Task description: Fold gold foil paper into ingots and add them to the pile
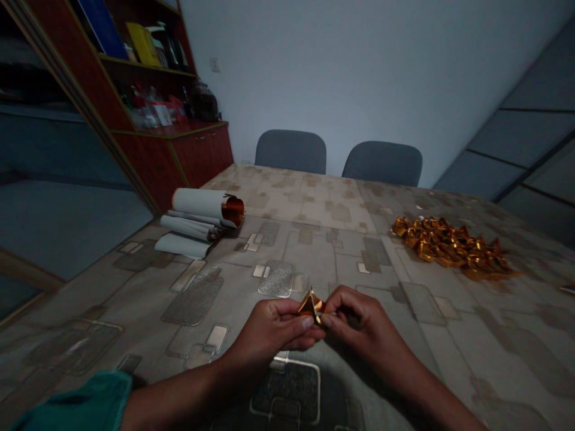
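A small folded piece of shiny gold paper (311, 304) with a pointed top is held between both hands above the table's near part. My left hand (281, 326) grips its left side and underside between thumb and fingers. On the other side, my right hand (348, 312) pinches the right edge with thumb and forefinger. Many folded gold pieces (453, 245) lie grouped at the right of the table. To the left rests a loose roll and stack of paper sheets (200, 209), pale outside and gold inside.
The patterned tablecloth (314, 239) covers a large table. Two grey chairs (291, 151) stand at its far edge against the wall. A red-brown cabinet (197, 152) with shelves, bags and a large jar (204, 102) is at the back left.
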`<state>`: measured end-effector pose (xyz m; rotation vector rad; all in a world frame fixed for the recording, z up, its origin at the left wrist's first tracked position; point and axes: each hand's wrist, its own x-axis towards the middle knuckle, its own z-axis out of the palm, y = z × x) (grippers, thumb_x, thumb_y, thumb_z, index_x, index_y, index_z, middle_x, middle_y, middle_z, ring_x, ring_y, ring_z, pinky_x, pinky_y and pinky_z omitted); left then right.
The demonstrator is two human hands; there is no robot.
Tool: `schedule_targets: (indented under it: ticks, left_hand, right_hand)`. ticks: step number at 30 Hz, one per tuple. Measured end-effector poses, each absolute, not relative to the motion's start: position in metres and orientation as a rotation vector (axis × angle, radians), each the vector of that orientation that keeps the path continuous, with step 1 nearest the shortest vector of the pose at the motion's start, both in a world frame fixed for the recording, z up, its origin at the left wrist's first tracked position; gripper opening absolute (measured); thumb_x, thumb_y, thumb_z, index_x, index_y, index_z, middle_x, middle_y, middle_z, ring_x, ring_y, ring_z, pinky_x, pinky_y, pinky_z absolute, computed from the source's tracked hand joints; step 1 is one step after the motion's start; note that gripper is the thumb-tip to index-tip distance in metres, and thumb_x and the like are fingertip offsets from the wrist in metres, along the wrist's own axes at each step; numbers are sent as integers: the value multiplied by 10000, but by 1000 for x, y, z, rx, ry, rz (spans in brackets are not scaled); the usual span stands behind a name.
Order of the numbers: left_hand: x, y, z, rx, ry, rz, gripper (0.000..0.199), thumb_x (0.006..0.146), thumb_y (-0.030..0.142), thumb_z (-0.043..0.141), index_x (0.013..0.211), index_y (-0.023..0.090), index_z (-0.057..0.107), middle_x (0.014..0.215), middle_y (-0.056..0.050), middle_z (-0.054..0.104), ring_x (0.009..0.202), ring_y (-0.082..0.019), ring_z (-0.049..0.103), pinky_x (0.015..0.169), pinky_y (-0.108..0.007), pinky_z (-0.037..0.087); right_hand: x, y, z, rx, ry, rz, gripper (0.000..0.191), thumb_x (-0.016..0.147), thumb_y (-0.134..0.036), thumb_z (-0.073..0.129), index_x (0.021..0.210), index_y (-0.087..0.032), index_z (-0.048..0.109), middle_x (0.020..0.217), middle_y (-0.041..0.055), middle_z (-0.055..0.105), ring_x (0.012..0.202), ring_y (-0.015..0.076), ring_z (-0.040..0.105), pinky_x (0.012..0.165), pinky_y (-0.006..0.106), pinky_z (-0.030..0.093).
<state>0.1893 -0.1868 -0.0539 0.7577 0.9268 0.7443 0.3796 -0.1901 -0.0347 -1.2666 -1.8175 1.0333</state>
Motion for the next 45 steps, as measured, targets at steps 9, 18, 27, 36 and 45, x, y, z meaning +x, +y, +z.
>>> schedule_targets:
  ticks: [9,18,27,36,45]
  left_hand:
    - [190,-186,-53,770,974,755,421,627,413,926,880,111,777,887,-105,793,813,-182,757,673,-194,566]
    - [189,-186,-52,690,956,808,410,638,400,929,872,113,755,853,-81,791,759,-148,749,683,-185,567]
    - [191,-187,-53,758,983,754,448,612,404,938,899,102,774,885,-110,796,815,-192,760,697,-210,573]
    - [190,-187,-54,701,920,770,382,698,373,899,936,112,754,922,-102,796,808,-165,765,678,-174,572]
    - [188,-187,-56,778,900,724,376,717,403,882,946,124,776,938,-107,800,865,-181,768,706,-177,576]
  right_hand:
    - [376,-190,-41,-1277,-1778,1009,197,875,-276,612,693,-209,575,650,-17,571,594,143,486,547,270,332]
    - [386,-190,-28,-1110,-1869,1057,85,926,-256,625,859,-215,659,810,8,640,737,164,572,666,292,416]
    - [379,-191,-35,-1225,-1850,1007,190,901,-256,606,718,-207,597,729,11,639,683,164,572,624,289,410]
    - [378,-191,-32,-1242,-1839,997,124,884,-219,568,766,-214,605,736,8,632,680,162,560,611,287,400]
    - [377,-190,-37,-1285,-1860,947,175,898,-181,573,726,-206,576,702,-10,597,648,151,528,599,279,371]
